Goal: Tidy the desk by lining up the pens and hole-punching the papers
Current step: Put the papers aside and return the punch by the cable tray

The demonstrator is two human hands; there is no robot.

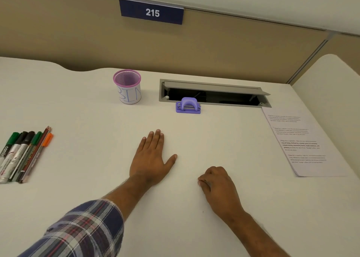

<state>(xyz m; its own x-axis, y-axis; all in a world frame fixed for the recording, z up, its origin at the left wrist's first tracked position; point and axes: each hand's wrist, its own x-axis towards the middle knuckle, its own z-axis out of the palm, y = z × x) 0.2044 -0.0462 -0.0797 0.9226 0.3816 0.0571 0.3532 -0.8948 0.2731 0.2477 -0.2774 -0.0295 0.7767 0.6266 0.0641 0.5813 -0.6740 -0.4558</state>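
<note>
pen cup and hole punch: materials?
Pen cup: looks like pink wire mesh, the weave showing at the rim, with a white paper wrap lettered in blue. Hole punch: likely matte purple moulded plastic, with a shiny metal rod.

A single head-worn view looks forward and steeply down over the bench (97,105) from close above its near edge. The wide lens bows the bench's far edge and the partition (58,42) behind it. Both forearms enter from the bottom; the number plate (152,11) sits top centre.
</note>
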